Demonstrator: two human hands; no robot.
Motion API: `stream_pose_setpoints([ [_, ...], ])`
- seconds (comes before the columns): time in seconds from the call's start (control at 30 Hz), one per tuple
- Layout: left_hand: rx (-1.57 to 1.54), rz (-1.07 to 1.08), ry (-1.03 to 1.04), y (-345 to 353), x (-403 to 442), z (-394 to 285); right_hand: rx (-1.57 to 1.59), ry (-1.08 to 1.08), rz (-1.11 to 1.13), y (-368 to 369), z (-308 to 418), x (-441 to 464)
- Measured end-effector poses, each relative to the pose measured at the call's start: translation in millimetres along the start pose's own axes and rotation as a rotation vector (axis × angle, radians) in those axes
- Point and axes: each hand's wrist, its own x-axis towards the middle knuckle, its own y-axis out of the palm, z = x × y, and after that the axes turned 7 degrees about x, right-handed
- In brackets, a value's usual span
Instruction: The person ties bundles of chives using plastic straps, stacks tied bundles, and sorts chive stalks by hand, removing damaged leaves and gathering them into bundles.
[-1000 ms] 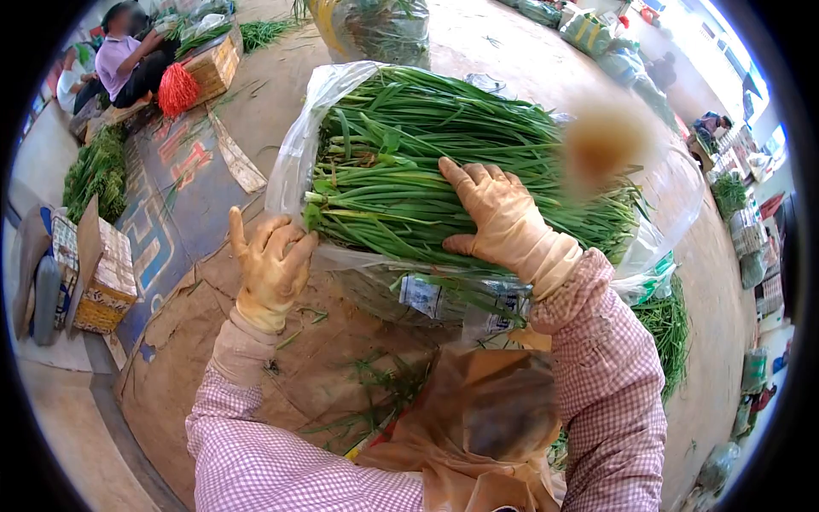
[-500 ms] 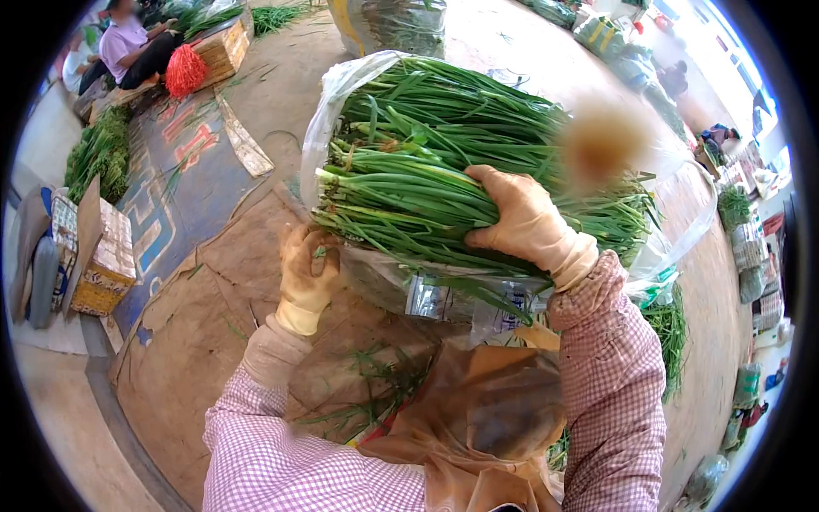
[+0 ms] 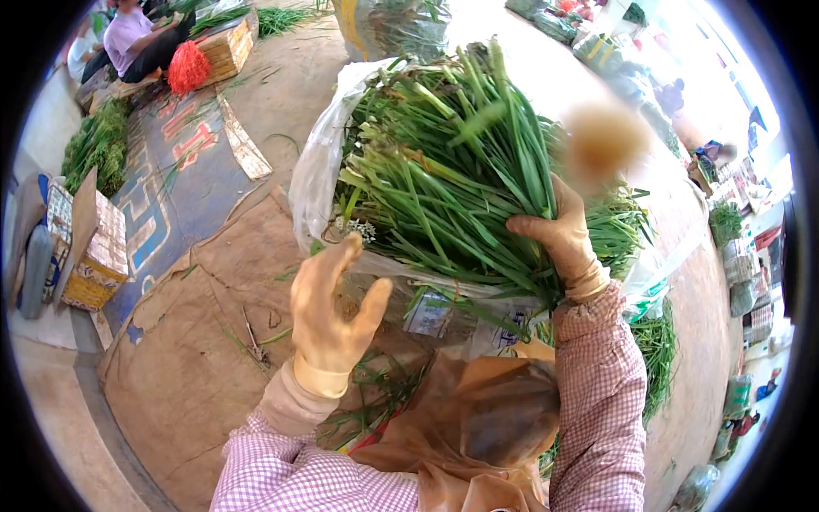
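My right hand (image 3: 559, 243), in a pale glove, is closed around the leafy end of a bunch of garlic chives (image 3: 486, 162). The bunch is lifted and fanned out, its long flat green leaves gathered at my fingers. Below it, more chives (image 3: 401, 200) lie in an open clear plastic bag (image 3: 309, 192), with small white bits near the bag's left edge. My left hand (image 3: 333, 311), also gloved, is raised in front of the bag with thumb and fingers apart, holding nothing. The bag's bottom is hidden.
Loose green trimmings (image 3: 380, 384) lie on a brown ground sheet (image 3: 196, 358) before me. A filled bag (image 3: 397, 30) stands beyond. Boxes (image 3: 98, 247) and a heap of greens (image 3: 95, 149) are at left. A seated person (image 3: 136, 43) is near red string (image 3: 188, 66).
My right hand has shifted right and raised a bunch of chives, now fanned out above the bag. My left hand has moved right and opened, away from the bag's corner.
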Motion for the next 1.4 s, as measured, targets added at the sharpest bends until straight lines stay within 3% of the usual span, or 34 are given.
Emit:
stream_pose_setpoints([
  [0.03,-0.077,0.063,-0.204,3,6,-6,-0.016,-0.033,-0.004,2,2,-2],
  [0.07,-0.077,0.060,-0.204,9,15,-3,-0.017,-0.035,-0.001,3,1,-4],
  [0.13,-0.030,-0.006,0.001,25,31,10,-0.060,-0.044,0.003,3,1,-6],
  [0.2,0.185,0.107,0.017,33,36,15,-0.060,-0.021,0.016,3,0,-6],
  [0.27,-0.472,0.026,-0.040,52,43,5,-0.180,-0.021,0.049,4,-4,-7],
  [0.33,-0.511,0.146,-0.119,57,47,1,-0.236,-0.005,0.113,9,-7,-9],
  [0.4,-1.016,-0.011,-0.281,75,49,-1,-0.370,0.000,0.148,11,1,-13],
  [0.43,-1.067,-0.068,-0.325,80,47,-7,-0.372,-0.003,0.147,10,7,-14],
  [0.5,-1.329,-0.094,-0.393,81,44,-19,-1.137,-0.162,0.218,10,21,-19],
  [0.53,-1.478,-0.090,-0.479,79,44,-22,-1.138,-0.162,0.218,13,36,-22],
  [0.6,-1.520,-0.080,-0.444,80,45,-18,-1.466,-0.011,0.250,20,76,-27],
  [0.67,-1.565,-0.070,-0.408,79,45,-19,-1.285,-0.123,0.233,20,102,-22],
  [0.8,-1.569,-0.058,-0.512,83,42,-15,-0.900,-0.453,0.280,58,83,16],
  [0.87,-1.614,-0.048,-0.690,94,39,3,-1.025,-0.516,0.312,83,74,25],
  [0.9,-1.476,0.006,-0.604,89,39,-4,-0.978,-0.540,0.310,91,66,26],
  [0.93,-1.336,0.046,-0.519,84,39,-11,-0.975,-0.496,0.304,97,65,25],
  [1.0,-1.738,-0.003,-0.375,83,37,-27,-0.847,-0.442,0.330,97,64,31],
  [1.07,-1.807,0.071,-0.567,81,42,-29,-0.787,-0.407,0.362,90,74,33],
  [1.13,-1.636,0.164,-0.369,76,42,-30,-0.704,-0.357,0.366,89,81,32],
  [1.2,-1.796,0.175,-0.303,77,48,-30,-0.527,-0.188,0.408,85,84,38],
  [1.27,-1.172,0.152,-0.159,66,54,-35,-0.347,-0.165,0.407,79,78,43],
  [1.3,-1.270,0.166,-0.289,64,53,-32,-0.163,-0.142,0.410,76,73,45],
  [1.33,-1.267,0.167,-0.291,64,54,-29,-0.160,-0.141,0.410,75,69,46],
  [1.4,-1.541,0.217,-0.536,68,54,-20,-0.399,-0.261,0.324,73,61,49],
])
